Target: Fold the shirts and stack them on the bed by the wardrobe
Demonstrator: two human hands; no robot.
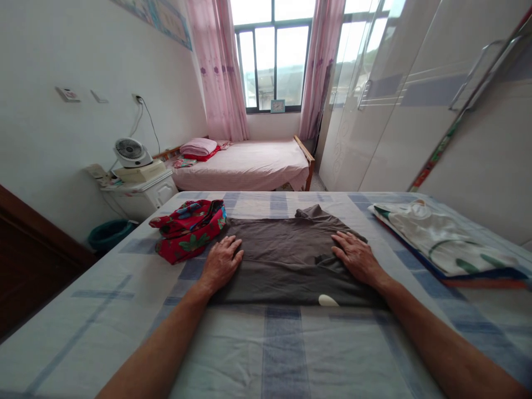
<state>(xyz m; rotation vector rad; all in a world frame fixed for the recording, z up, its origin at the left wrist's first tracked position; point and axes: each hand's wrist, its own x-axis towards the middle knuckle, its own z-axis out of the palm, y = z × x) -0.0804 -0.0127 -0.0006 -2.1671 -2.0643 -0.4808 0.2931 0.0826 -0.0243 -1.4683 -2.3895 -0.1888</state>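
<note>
A dark grey T-shirt [282,249] lies partly folded on the bed, with its collar end to the far right and a pale oval print near its close edge. My left hand [222,260] rests flat on the shirt's left end, fingers stretched out. On the right end, my right hand [355,255] lies with its fingers spread on the cloth. Neither hand grips anything. Just beyond my left hand sits a crumpled red patterned cloth [191,230] with green and blue figures.
A stack of folded clothes [444,241], white on top, lies at the right of the checked bedsheet [233,349]. Behind are a pink bed [253,160] and a window. A fan [132,152] stands on a cabinet, left, above a green bin [108,235]. Wardrobe doors [386,111] line the right.
</note>
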